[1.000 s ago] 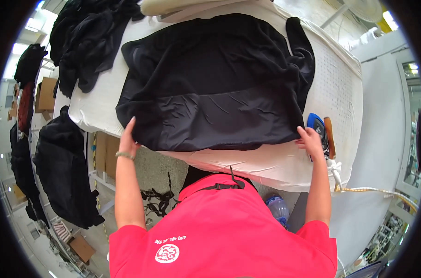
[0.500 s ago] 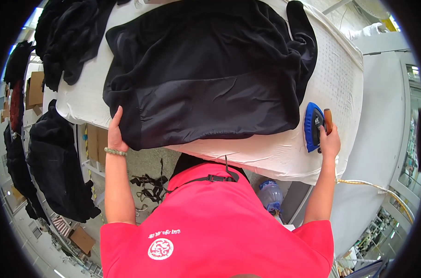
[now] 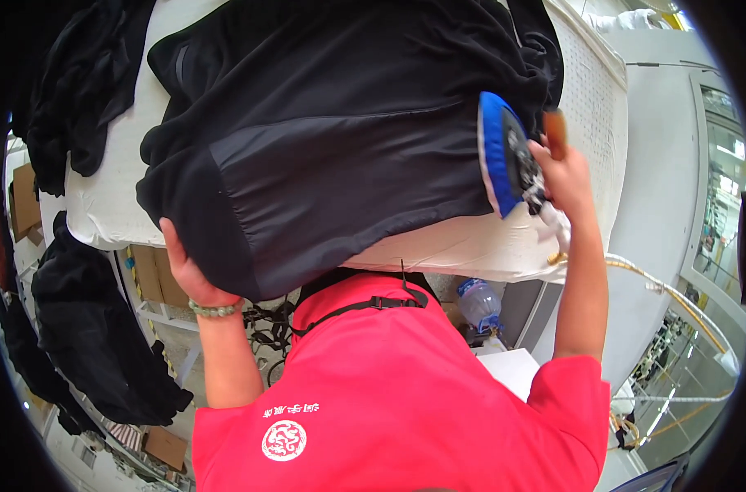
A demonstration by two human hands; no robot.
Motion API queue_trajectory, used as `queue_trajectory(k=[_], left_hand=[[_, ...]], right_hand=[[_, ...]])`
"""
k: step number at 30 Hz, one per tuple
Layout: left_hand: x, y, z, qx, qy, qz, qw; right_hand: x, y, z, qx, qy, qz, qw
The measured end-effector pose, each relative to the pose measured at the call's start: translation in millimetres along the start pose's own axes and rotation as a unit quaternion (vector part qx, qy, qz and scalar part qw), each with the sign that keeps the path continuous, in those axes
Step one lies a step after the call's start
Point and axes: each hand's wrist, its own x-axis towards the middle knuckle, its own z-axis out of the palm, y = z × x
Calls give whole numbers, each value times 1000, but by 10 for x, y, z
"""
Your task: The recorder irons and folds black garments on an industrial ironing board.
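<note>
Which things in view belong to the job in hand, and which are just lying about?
In use:
black garment, its near edge at the left hand
iron, in the right hand
white-covered table, under the garment

Seemingly just lying about:
bottle, below the table
carton, lower left
black pile, upper left

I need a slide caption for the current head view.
Left hand touching a black garment on a white-covered table, right hand holding a blue-edged iron by its brown handle.

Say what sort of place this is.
Likely a clothing workshop: the right hand holds an iron, a black garment lies on the cloth-covered table, with more black clothes at left.
</note>
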Motion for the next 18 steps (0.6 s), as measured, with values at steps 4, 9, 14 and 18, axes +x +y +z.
queue_trajectory(k=[4, 9, 14, 18], left_hand=[[-3, -19, -6, -46, 9, -8, 999], [-132, 73, -208, -50, 11, -10, 999], [-142, 124, -256, 11, 93, 6, 996], [-207, 206, -298, -34, 48, 3, 998]], right_hand=[[167, -370, 679, -78, -2, -4, 997], [-745, -1650, 1591, -118, -88, -259, 955], [-851, -1638, 1583, -104, -109, -237, 960], [-267, -783, 875, -47, -7, 51, 998]])
